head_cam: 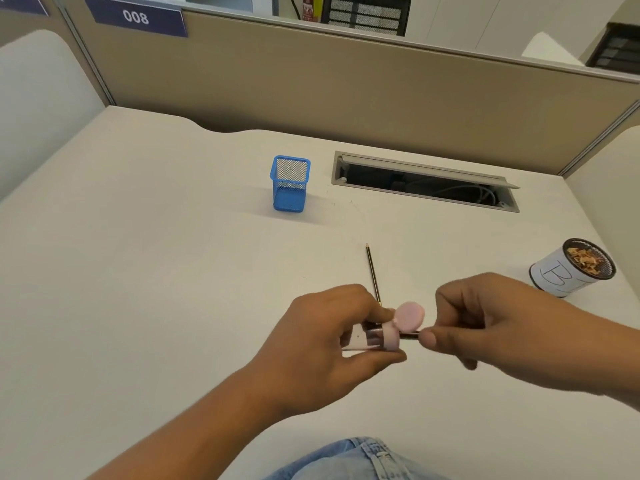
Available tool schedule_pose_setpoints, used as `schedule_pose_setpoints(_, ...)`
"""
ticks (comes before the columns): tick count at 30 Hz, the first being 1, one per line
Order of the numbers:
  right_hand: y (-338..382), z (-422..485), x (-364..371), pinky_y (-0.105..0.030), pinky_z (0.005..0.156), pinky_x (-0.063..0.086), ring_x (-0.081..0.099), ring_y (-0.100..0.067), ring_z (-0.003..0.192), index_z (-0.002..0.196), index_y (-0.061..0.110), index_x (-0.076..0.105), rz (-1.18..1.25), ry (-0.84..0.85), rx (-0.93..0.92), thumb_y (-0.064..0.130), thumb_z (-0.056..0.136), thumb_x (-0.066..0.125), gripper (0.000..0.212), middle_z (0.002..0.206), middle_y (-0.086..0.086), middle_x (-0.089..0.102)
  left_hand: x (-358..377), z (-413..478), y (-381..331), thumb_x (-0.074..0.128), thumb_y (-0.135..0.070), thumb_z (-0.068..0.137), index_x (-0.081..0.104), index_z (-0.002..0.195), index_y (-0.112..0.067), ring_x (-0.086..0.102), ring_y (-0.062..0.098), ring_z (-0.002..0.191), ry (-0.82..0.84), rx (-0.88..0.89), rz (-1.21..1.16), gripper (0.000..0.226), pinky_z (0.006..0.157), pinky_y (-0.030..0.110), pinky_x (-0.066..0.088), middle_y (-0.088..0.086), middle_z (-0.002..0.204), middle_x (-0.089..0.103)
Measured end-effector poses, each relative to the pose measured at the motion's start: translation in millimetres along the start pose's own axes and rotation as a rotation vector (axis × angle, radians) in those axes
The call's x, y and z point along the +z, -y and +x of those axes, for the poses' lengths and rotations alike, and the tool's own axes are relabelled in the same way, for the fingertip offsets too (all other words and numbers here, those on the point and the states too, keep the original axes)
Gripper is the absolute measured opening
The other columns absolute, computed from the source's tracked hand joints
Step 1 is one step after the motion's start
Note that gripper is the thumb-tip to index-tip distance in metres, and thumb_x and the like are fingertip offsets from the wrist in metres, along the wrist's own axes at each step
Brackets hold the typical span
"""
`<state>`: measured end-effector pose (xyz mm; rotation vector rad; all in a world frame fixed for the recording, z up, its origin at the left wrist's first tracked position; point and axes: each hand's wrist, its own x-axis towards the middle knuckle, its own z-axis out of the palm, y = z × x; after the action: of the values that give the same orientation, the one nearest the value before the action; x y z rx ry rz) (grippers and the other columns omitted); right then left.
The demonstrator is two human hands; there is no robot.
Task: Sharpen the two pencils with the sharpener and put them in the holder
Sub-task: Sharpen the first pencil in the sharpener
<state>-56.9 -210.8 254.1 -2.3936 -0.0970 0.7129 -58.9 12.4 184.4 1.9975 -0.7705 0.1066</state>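
My left hand (322, 344) grips a pink sharpener (147, 336) with a clear shavings cup and a flipped-open round lid. My right hand (485, 323) pinches a dark pencil (410, 335) whose tip is inside the sharpener's hole; most of that pencil is hidden by my fingers. A second pencil (372, 271) lies on the desk just beyond my left hand, point away from me. The blue mesh holder (290, 183) stands upright and empty-looking at the middle back of the desk.
A white-wrapped cup (571, 268) marked "B" holds pencil shavings at the right. An open cable slot (426, 181) is set into the desk (138, 254) behind. Beige partition walls close off the back and sides.
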Motion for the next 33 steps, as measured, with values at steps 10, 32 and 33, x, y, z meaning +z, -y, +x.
schedule_pose_setpoints(10, -3.0, -12.2, -8.2, -0.035, 0.047, 0.048, 0.064, -0.031, 0.052, 0.077, 0.006, 0.077, -0.896, -0.701, -0.926, 0.032, 0.089, 0.073, 0.028, 0.071, -0.007, 0.075, -3.5, -6.3, -11.0, 0.088, -0.027, 0.071, 0.07, 0.081, -0.024, 0.051, 0.003, 0.056, -0.035, -0.403, -0.558, 0.021, 0.055, 0.012, 0.043, -0.006, 0.08, 0.074)
schedule_pose_setpoints(32, 3.1, -12.6, -2.4, -0.032, 0.042, 0.047, 0.06, -0.016, 0.054, 0.084, 0.027, 0.067, -0.817, -0.456, -0.722, 0.032, 0.087, 0.074, 0.009, 0.068, 0.012, 0.065, 2.8, -13.3, -4.2, 0.087, -0.036, 0.07, 0.067, 0.08, -0.023, 0.048, -0.001, 0.052, -0.009, -0.389, -0.41, 0.026, 0.054, 0.01, 0.04, -0.015, 0.069, 0.068)
schedule_pose_setpoints(33, 0.2, -11.9, -2.0, -0.036, 0.043, 0.048, 0.061, -0.027, 0.054, 0.081, 0.015, 0.07, -0.885, -0.521, -0.83, 0.027, 0.09, 0.073, 0.015, 0.07, 0.001, 0.069, 3.2, -13.6, -5.8, 0.086, -0.037, 0.068, 0.067, 0.08, -0.023, 0.05, 0.004, 0.055, -0.006, -0.427, -0.509, 0.026, 0.056, 0.015, 0.043, -0.01, 0.072, 0.071)
